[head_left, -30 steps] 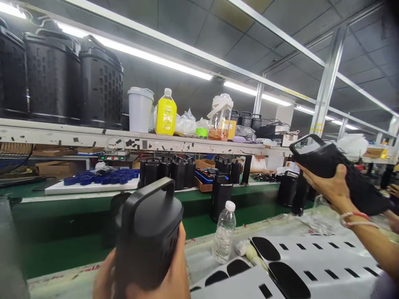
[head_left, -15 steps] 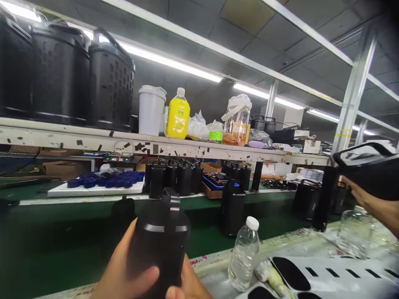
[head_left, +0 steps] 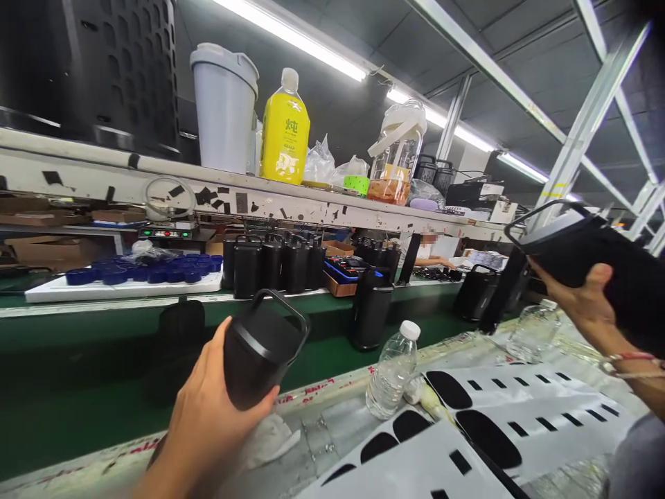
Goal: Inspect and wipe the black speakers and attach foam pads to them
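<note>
1. Canister (head_left: 260, 353), black with a loop handle, is in my left hand (head_left: 208, 416), tilted and lifted clear of the bench (head_left: 322, 433); my fingers wrap its body, thumb across the front.
2. My right hand is out of view, so nothing shows being fitted or stuck onto it yet.
3. Sticker sheets (head_left: 519, 416) with black shapes lie on the bench, beside a water bottle (head_left: 389, 367).
4. Another canister (head_left: 371, 312) stands on the green belt (head_left: 104, 360) beyond; mine isn't there yet.
5. A co-worker's hand (head_left: 582, 305) at the right holds up a similar unit (head_left: 597, 256).
</note>
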Tool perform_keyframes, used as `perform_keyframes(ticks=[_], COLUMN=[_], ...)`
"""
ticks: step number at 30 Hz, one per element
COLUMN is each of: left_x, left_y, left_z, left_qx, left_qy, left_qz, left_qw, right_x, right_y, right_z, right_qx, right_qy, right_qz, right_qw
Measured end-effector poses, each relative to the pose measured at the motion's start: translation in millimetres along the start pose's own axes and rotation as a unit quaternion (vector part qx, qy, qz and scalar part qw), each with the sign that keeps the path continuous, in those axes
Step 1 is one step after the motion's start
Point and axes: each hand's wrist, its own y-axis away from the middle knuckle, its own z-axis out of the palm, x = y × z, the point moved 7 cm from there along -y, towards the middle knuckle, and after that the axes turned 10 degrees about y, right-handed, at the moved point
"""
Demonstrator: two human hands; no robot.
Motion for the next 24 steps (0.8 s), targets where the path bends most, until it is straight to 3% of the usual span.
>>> perform_keyframes(ticks=[3, 6, 10, 17, 19, 21, 23, 24], left_x=[-0.5, -1.4, -2.1, -1.2, 2.2, 3.8, 1.9, 0.0], left_y=[0.2, -0.6, -5.3, -15.9, -17.7, -18.8, -19.0, -18.9], left_z=[-3.0, -6.1, -13.9, -48.5, -60.2, -70.6, -79.9, -84.1], left_qx=[-0.014, -0.033, -0.042, 0.014, 0.028, 0.039, 0.051, 0.059], left_qy=[-0.008, -0.012, 0.006, 0.104, 0.101, 0.084, 0.064, 0.054], left_qz=[0.016, 0.004, -0.035, -0.094, -0.086, -0.079, -0.08, -0.084], left_qw=[1.0, 0.999, 0.998, 0.99, 0.991, 0.993, 0.993, 0.993], right_x=[2.6, 7.1, 10.7, 9.8, 2.5, 4.9, 32.6, 58.4], right_y=[4.9, 8.3, 1.8, -11.8, -8.7, 4.8, 32.7, 51.8], right_z=[-13.2, -12.9, -19.4, -30.7, -11.6, 34.4, 111.8, 159.2], right_qx=[0.062, 0.082, 0.075, 0.02, -0.006, -0.04, -0.086, -0.11], right_qy=[-0.036, -0.05, -0.047, -0.043, -0.03, -0.005, 0.031, 0.056], right_qz=[-0.05, -0.07, -0.073, -0.076, -0.076, -0.065, -0.028, 0.001], right_qw=[0.996, 0.993, 0.993, 0.996, 0.997, 0.997, 0.995, 0.992])
